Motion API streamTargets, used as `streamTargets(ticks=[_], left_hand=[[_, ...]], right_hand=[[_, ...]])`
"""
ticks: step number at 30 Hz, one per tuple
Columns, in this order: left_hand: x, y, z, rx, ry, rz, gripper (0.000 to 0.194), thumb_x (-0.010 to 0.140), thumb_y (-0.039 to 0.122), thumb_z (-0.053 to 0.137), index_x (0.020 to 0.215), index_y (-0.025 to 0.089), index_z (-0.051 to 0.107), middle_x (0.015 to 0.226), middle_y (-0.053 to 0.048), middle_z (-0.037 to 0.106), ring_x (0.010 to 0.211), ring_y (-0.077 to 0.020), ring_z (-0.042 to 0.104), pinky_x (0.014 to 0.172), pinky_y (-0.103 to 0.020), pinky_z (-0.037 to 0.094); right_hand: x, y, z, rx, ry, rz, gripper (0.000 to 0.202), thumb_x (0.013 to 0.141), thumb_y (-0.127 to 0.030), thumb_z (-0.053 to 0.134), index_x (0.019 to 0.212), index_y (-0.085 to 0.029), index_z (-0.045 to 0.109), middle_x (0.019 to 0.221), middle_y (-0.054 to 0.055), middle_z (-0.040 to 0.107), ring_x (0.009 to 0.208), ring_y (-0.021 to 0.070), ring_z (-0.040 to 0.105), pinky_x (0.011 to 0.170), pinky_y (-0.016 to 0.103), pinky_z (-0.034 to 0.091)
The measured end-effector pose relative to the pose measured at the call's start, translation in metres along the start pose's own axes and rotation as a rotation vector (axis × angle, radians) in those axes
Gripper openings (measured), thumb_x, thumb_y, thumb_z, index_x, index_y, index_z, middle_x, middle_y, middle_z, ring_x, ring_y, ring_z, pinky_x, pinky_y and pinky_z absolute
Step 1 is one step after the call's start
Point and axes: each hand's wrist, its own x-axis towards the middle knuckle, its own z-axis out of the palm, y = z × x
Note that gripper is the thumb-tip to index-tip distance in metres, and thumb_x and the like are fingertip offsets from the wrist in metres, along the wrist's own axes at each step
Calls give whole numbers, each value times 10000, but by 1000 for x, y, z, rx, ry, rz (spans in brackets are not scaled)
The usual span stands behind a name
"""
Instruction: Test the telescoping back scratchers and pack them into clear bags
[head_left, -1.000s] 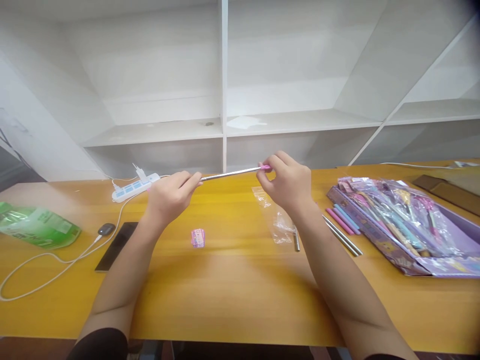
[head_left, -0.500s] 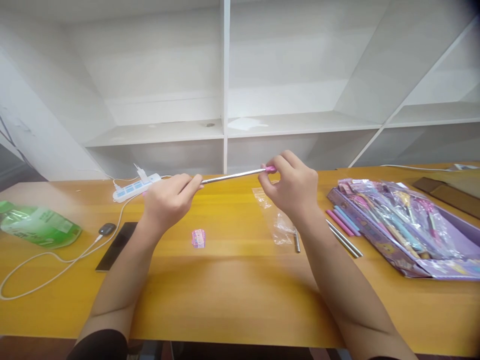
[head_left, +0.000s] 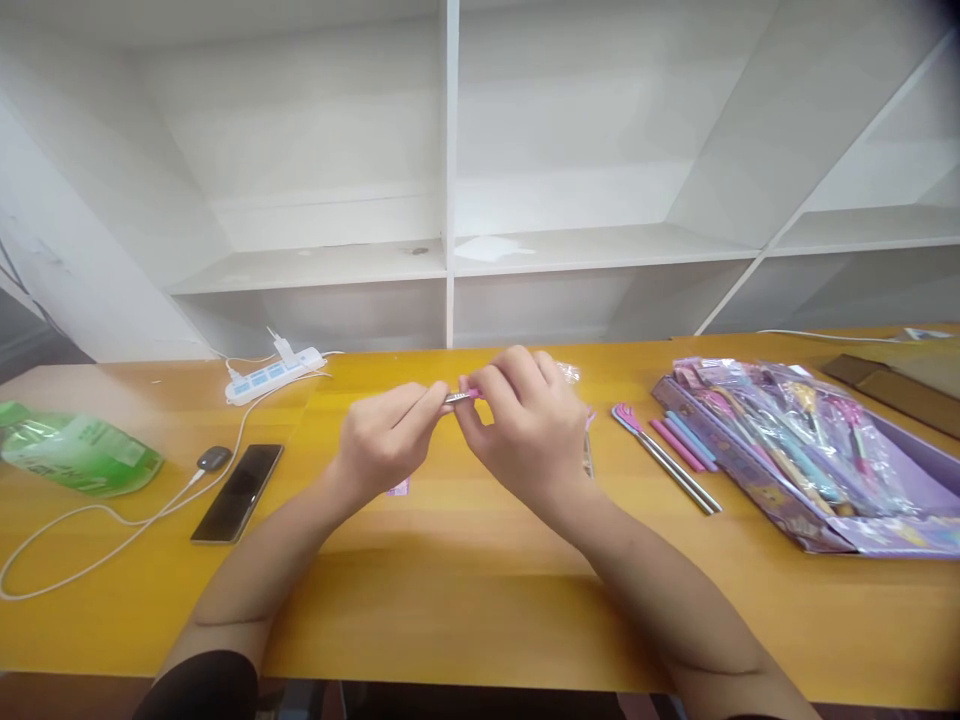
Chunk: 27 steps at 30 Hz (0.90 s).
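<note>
A short metal rod (head_left: 455, 397) with a pink tip is pinched left-to-right between the left hand (head_left: 382, 443) and right hand (head_left: 521, 425), fingertips nearly touching, above the bench (head_left: 450, 600).

No readable text, green pouch (head_left: 79, 455) and purple packets (head_left: 795, 440) print too blurred

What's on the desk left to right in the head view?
Green pouch → phone → power strip → left hand → telescopic metal rod → right hand → loose metal rods → purple packaged stationery.
</note>
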Motion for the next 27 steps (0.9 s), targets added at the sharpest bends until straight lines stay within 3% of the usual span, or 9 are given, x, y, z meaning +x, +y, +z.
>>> streamTargets(ticks=[4, 12, 20, 27], left_hand=[[1, 1, 3, 13, -23, 13, 184, 1093, 180, 610, 1262, 244, 642, 683, 21, 662, 547, -128, 588, 554, -299, 396], [2, -16, 0, 61, -131, 8, 62, 1112, 252, 613, 1132, 247, 671, 715, 31, 656, 572, -117, 551, 535, -320, 308], [8, -15, -3, 116, -187, 86, 159, 1115, 272, 624, 972, 220, 674, 641, 50, 534, 549, -119, 432, 510, -329, 255], [10, -17, -7, 129, -189, 138, 69, 1088, 183, 651, 1021, 196, 659, 736, 21, 653, 621, -147, 474, 575, -354, 303]], right_hand=[[-1, 0, -1, 26, -89, -19, 241, 1031, -190, 564, 797, -238, 594, 819, 49, 659, 713, 188, 494, 571, 338, 283], [6, 17, 1, 51, -410, -92, 267, 1129, -237, 453, 905, -211, 596, 904, 42, 637, 681, 165, 432, 574, 344, 228], [4, 34, -6, 119, -698, -139, 282, 1188, -328, 408, 968, -223, 550, 842, 1, 581, 606, 150, 379, 571, 340, 179], [10, 37, -5, 193, -815, -140, 397, 1201, -406, 369, 864, -232, 485, 704, -23, 557, 544, 140, 296, 583, 343, 171]])
